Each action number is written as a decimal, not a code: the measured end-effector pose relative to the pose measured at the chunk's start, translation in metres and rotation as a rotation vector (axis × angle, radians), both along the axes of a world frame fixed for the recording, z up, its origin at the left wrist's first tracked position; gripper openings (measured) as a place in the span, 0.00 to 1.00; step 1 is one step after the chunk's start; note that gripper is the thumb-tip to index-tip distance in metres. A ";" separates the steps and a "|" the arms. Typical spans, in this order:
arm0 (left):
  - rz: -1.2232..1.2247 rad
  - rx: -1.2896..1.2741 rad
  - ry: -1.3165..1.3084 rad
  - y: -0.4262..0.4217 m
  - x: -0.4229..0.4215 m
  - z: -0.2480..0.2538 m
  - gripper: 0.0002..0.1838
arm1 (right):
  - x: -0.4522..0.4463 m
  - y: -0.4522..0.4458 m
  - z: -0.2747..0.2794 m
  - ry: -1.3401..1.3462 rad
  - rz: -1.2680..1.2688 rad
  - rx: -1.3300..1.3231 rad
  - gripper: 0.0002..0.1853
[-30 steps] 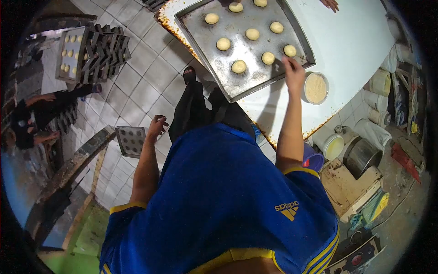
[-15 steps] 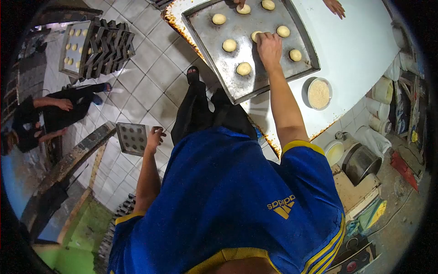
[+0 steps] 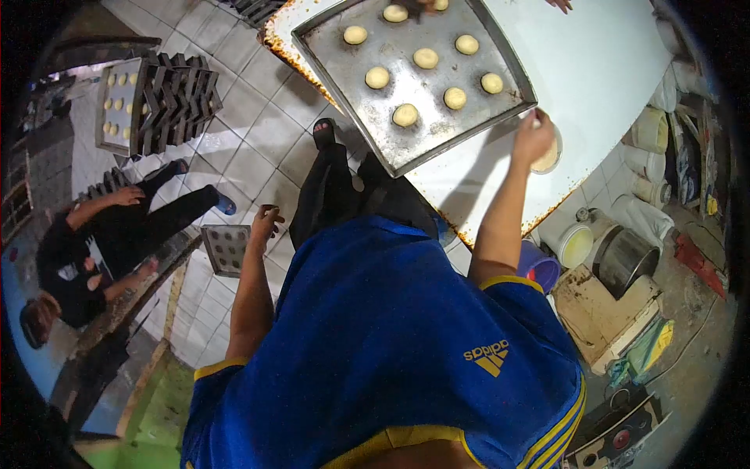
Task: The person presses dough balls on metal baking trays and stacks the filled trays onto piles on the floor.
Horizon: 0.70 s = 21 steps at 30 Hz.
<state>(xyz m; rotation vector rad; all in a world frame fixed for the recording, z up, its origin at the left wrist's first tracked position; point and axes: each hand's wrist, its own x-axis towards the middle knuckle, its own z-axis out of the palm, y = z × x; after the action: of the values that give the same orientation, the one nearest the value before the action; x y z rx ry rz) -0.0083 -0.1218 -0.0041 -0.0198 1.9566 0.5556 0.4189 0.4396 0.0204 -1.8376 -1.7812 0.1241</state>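
Observation:
My right hand (image 3: pixel 534 137) is over the near edge of the white table, its fingers drawn together above the rim of a bowl of pale crumbs (image 3: pixel 545 159). What its fingertips hold, if anything, is hidden. To its left lies a large metal baking tray (image 3: pixel 336 70) with several round dough balls spaced apart, among them one dough ball (image 3: pixel 455 98) near the front edge. My left hand (image 3: pixel 266 223) hangs at my side with loosely bent fingers, holding nothing that I can see. Behind it in view is a smaller dimpled tray (image 3: pixel 226 248) low down.
Another person's dark, blurred hand (image 3: pixel 426 6) is over the tray's far edge; more fingers (image 3: pixel 560 4) show at the table (image 3: pixel 601 102). A co-worker (image 3: pixel 101 250) sits at left near stacked trays (image 3: pixel 176 105). Buckets (image 3: pixel 574 244) and a metal pot (image 3: pixel 625 258) stand at right.
My right hand has left the middle dough ball and moved right to the crumb bowl. The dough ball behind my wrist now shows. The view has shifted slightly; my left hand stays at my side.

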 end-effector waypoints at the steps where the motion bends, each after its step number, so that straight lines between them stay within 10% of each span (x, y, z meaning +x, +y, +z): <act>1: -0.006 0.004 0.000 0.003 -0.002 0.002 0.17 | 0.026 0.002 -0.003 -0.140 -0.070 -0.076 0.14; 12: -0.098 0.067 -0.030 0.011 -0.018 -0.008 0.18 | 0.069 -0.002 -0.012 -0.518 -0.062 -0.314 0.13; 21: -0.024 0.095 0.010 -0.006 -0.005 -0.017 0.16 | 0.064 -0.016 -0.018 0.492 0.012 -0.395 0.20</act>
<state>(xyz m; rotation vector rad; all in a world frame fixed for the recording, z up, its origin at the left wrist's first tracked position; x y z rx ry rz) -0.0128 -0.1283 -0.0208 0.0663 1.9358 0.6335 0.4832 0.4233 0.0026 -1.8424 -1.4852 0.9069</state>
